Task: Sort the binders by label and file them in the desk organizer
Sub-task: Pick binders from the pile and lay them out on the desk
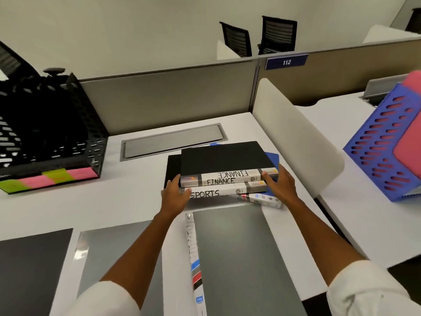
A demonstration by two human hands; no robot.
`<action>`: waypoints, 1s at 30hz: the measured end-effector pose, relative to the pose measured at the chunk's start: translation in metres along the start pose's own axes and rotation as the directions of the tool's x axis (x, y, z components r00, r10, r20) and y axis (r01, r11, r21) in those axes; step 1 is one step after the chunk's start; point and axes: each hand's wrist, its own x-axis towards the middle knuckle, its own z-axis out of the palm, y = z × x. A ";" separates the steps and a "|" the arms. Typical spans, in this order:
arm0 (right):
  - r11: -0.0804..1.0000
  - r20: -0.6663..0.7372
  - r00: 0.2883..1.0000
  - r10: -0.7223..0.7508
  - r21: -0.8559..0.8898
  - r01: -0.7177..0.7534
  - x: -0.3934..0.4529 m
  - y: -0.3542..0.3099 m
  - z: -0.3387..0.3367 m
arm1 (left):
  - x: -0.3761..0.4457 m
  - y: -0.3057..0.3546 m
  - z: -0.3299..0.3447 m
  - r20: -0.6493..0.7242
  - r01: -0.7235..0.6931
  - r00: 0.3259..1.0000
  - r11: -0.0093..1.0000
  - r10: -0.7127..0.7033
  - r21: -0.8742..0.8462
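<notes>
Binders (224, 179) lie stacked flat near the middle of the white desk (68, 208), spines toward the person; the top binder (225, 157) has a black cover and a white spine reading FINANCE upside down; under it the second binder (227, 181) reads FINANCE the right way up; below that the third binder (214, 193) reads SPORTS; a fourth spine (262, 199) with small coloured marks pokes out at the bottom right, its lettering too small to read; a blue cover (273, 157) shows at the stack's right edge. The left hand (176, 193) is pressed against the left end of the spines, fingers curled loosely around the corner, thumb lying on the SPORTS spine; the right hand (281, 185) grips the right end, fingers spread fairly wide over the corner, thumb resting on the top spine; both hands hold the stack between them. A black mesh organizer (68, 124) stands at the far left of the desk, well apart from the stack, with pink and green sticky labels (50, 179) along its front edge. Nearer the person, a grey binder (239, 258) lies flat just in front of the stack; 2 more dark covers (34, 265) lie at the left. A blue organizer (387, 142) with a pink folder (410, 151) sits on the next desk, beyond a white divider (296, 137).
</notes>
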 end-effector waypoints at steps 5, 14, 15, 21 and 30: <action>0.995 -0.019 0.999 0.026 0.101 -0.024 0.004 -0.003 0.005 | -0.003 0.016 0.001 0.006 0.021 1.000 0.996 -0.021 -0.082; 0.871 -0.123 0.939 0.320 0.428 -0.240 0.005 0.001 -0.007 | -0.024 0.023 -0.017 -0.168 0.081 0.974 0.923 -0.154 -0.377; 0.824 -0.105 0.921 0.375 0.493 -0.279 0.003 0.003 -0.007 | -0.028 0.024 -0.019 -0.192 0.079 0.966 0.908 -0.171 -0.412; 0.515 0.174 0.874 0.453 0.749 -0.416 -0.027 0.003 -0.014 | -0.051 0.024 -0.029 -0.278 0.041 0.928 0.811 -0.247 -0.584; 0.462 0.464 0.838 0.287 0.699 -0.546 -0.093 -0.017 -0.020 | -0.091 0.001 -0.068 -0.316 -0.032 0.913 0.727 -0.259 -0.686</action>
